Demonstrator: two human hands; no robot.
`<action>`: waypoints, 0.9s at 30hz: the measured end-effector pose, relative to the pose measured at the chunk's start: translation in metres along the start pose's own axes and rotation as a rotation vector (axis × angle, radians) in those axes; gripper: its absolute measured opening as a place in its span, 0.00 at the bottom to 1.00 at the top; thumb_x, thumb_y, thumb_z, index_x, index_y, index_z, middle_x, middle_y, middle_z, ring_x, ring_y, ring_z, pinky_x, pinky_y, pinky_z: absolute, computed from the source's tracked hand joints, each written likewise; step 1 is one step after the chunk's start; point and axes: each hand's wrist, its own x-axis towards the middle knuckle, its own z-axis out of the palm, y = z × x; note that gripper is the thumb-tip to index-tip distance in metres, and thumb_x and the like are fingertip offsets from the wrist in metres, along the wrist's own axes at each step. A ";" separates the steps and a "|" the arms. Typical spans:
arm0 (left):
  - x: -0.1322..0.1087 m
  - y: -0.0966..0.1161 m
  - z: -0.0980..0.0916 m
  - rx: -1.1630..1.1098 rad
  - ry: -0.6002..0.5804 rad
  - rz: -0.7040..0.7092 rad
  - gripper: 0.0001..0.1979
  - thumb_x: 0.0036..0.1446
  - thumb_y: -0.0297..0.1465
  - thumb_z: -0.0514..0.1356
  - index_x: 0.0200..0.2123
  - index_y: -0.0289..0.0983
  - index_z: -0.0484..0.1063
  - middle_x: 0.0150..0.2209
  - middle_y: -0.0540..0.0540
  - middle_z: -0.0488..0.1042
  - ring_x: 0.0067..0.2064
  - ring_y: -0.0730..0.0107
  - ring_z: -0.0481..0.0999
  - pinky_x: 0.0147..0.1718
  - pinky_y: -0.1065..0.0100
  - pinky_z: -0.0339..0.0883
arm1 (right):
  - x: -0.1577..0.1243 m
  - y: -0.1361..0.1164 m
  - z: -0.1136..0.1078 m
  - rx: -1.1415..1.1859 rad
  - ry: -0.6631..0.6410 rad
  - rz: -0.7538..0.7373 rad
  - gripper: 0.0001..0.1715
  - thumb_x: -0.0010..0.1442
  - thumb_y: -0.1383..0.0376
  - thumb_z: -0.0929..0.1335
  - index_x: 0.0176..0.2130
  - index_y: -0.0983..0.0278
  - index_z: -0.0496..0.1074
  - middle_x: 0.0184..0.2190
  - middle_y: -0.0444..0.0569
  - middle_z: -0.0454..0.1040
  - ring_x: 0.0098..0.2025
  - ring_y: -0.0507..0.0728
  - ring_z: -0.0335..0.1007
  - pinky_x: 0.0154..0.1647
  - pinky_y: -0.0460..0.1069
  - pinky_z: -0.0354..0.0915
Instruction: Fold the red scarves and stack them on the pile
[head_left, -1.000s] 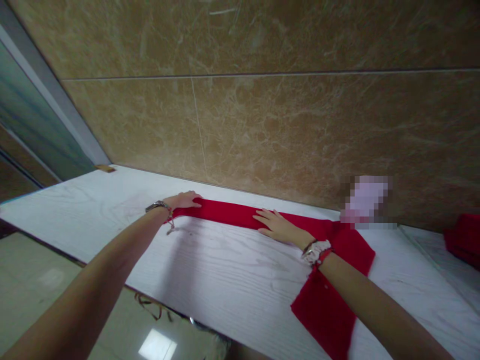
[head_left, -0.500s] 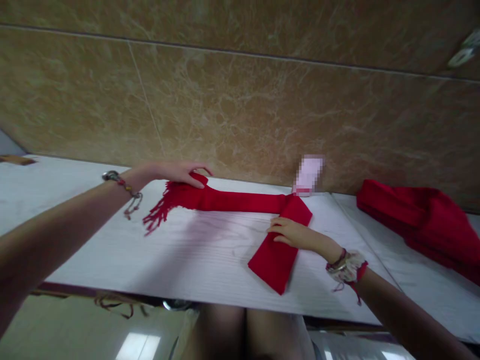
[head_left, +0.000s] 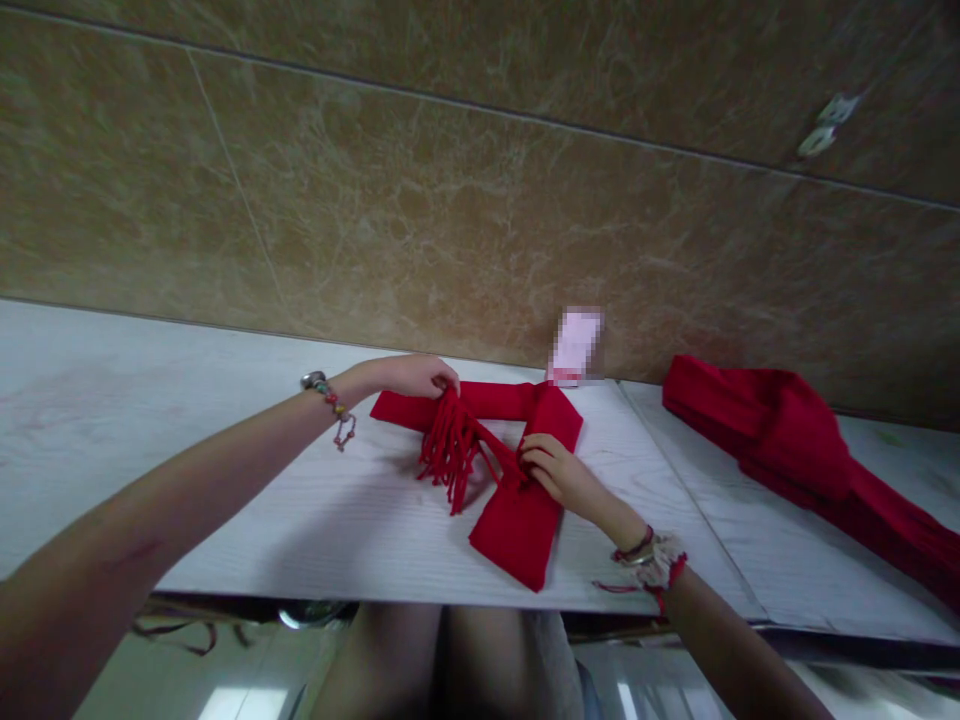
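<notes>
A red fringed scarf lies folded at an angle on the white table. My left hand is closed on its fringed end, lifting it a little, so the tassels hang down over the scarf's middle. My right hand rests at the right part of the scarf, its fingers curled round some of the fringe on top of the folded band. Bracelets circle both wrists.
A pink-white blurred-out item leans against the marble wall behind the scarf. More red cloth is heaped on the right side of the table. My knees are below the front edge.
My left hand has moved right, carrying the fringed end over towards my right hand. My right hand's fingers have curled in on the fringe. The view has shifted slightly.
</notes>
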 end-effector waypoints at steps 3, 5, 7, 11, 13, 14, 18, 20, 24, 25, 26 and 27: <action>-0.009 -0.015 -0.004 -0.026 0.076 0.016 0.16 0.47 0.20 0.49 0.35 0.34 0.73 0.35 0.49 0.75 0.36 0.73 0.72 0.37 0.75 0.64 | 0.002 0.000 -0.007 0.003 -0.058 -0.038 0.15 0.56 0.74 0.61 0.43 0.65 0.68 0.46 0.57 0.67 0.52 0.60 0.60 0.52 0.58 0.63; -0.012 -0.023 -0.005 -0.030 0.127 0.036 0.15 0.47 0.22 0.50 0.36 0.34 0.72 0.38 0.48 0.74 0.40 0.71 0.71 0.41 0.74 0.63 | 0.007 0.001 -0.010 0.007 -0.128 -0.088 0.14 0.56 0.73 0.62 0.43 0.65 0.69 0.45 0.56 0.68 0.52 0.60 0.61 0.52 0.58 0.62; -0.015 -0.028 -0.005 -0.037 0.154 0.036 0.14 0.48 0.23 0.50 0.36 0.33 0.72 0.40 0.47 0.74 0.42 0.70 0.71 0.42 0.74 0.63 | 0.011 0.000 -0.011 0.014 -0.180 -0.113 0.11 0.56 0.74 0.62 0.38 0.65 0.70 0.41 0.55 0.70 0.48 0.59 0.64 0.50 0.57 0.64; -0.016 -0.025 0.001 -0.064 0.073 -0.017 0.16 0.48 0.22 0.47 0.36 0.33 0.71 0.36 0.50 0.75 0.37 0.72 0.72 0.37 0.75 0.64 | 0.006 -0.002 -0.009 -0.022 -0.078 -0.087 0.11 0.56 0.76 0.59 0.32 0.65 0.68 0.34 0.54 0.70 0.42 0.58 0.67 0.43 0.56 0.68; -0.015 -0.022 0.006 -0.021 0.033 -0.039 0.17 0.47 0.21 0.47 0.37 0.34 0.72 0.37 0.51 0.75 0.37 0.73 0.72 0.38 0.76 0.63 | -0.004 -0.004 -0.008 -0.044 0.028 -0.071 0.13 0.57 0.76 0.57 0.33 0.64 0.66 0.35 0.54 0.70 0.42 0.58 0.66 0.41 0.56 0.69; -0.013 -0.020 0.009 0.017 0.023 -0.048 0.18 0.47 0.21 0.47 0.38 0.35 0.72 0.38 0.51 0.75 0.38 0.72 0.72 0.38 0.76 0.63 | -0.010 -0.004 -0.008 -0.053 0.076 -0.064 0.13 0.57 0.76 0.56 0.34 0.64 0.65 0.36 0.54 0.70 0.43 0.57 0.66 0.42 0.56 0.69; -0.003 -0.018 0.021 0.181 0.021 -0.083 0.16 0.52 0.24 0.49 0.40 0.36 0.72 0.39 0.47 0.75 0.39 0.69 0.72 0.40 0.73 0.62 | -0.030 -0.004 -0.013 -0.061 0.181 -0.038 0.15 0.58 0.77 0.55 0.36 0.62 0.63 0.41 0.54 0.69 0.48 0.57 0.64 0.45 0.58 0.68; 0.004 -0.018 0.028 0.227 0.050 -0.088 0.15 0.54 0.25 0.49 0.42 0.34 0.71 0.40 0.44 0.74 0.40 0.67 0.72 0.41 0.71 0.62 | -0.035 -0.003 -0.015 -0.035 0.180 -0.012 0.16 0.58 0.76 0.54 0.37 0.62 0.63 0.42 0.54 0.69 0.49 0.57 0.64 0.46 0.59 0.67; 0.016 -0.003 0.048 0.294 0.286 -0.052 0.21 0.53 0.21 0.48 0.49 0.33 0.66 0.46 0.40 0.70 0.45 0.64 0.70 0.44 0.67 0.61 | -0.034 -0.002 -0.015 -0.009 0.151 0.072 0.13 0.60 0.73 0.57 0.37 0.61 0.66 0.41 0.54 0.69 0.48 0.58 0.65 0.47 0.59 0.67; 0.018 0.004 0.054 0.296 0.329 -0.001 0.21 0.53 0.21 0.48 0.50 0.34 0.66 0.48 0.40 0.69 0.46 0.64 0.69 0.45 0.67 0.60 | -0.032 -0.002 -0.015 -0.010 0.129 0.079 0.11 0.60 0.71 0.58 0.37 0.62 0.67 0.41 0.54 0.69 0.47 0.58 0.65 0.46 0.58 0.67; 0.018 0.013 0.060 0.291 0.342 0.075 0.20 0.54 0.21 0.48 0.49 0.35 0.67 0.48 0.41 0.68 0.47 0.65 0.68 0.46 0.66 0.59 | -0.029 -0.002 -0.014 -0.010 0.097 0.071 0.11 0.60 0.71 0.58 0.38 0.62 0.67 0.41 0.54 0.69 0.46 0.58 0.66 0.46 0.57 0.67; 0.018 0.021 0.066 0.280 0.333 0.165 0.18 0.55 0.23 0.49 0.48 0.37 0.68 0.48 0.42 0.68 0.49 0.65 0.67 0.48 0.65 0.57 | -0.027 -0.002 -0.014 -0.008 0.057 0.051 0.11 0.60 0.70 0.59 0.39 0.62 0.68 0.41 0.54 0.70 0.46 0.57 0.66 0.46 0.57 0.67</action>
